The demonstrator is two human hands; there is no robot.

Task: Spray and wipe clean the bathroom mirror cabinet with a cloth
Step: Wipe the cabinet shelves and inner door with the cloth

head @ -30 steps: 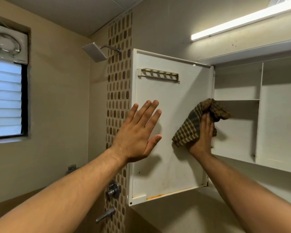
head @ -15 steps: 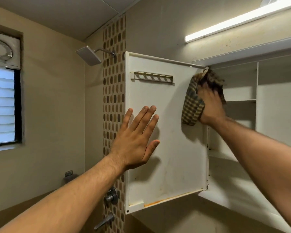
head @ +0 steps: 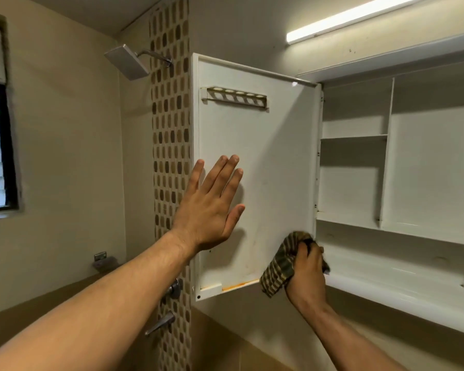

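My left hand lay flat and spread on the open cabinet door, shower head above-left, while my right hand clenched the checked cloth against the door's stained lower corner.

green-brown checked cloth; white cabinet door; brown-spotted tiles

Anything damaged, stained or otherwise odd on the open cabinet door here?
Yes: an orange, rust-like stain runs along the bottom inside edge of the white cabinet door, left of the checked cloth in the right hand. Faint smudges mark the panel above.
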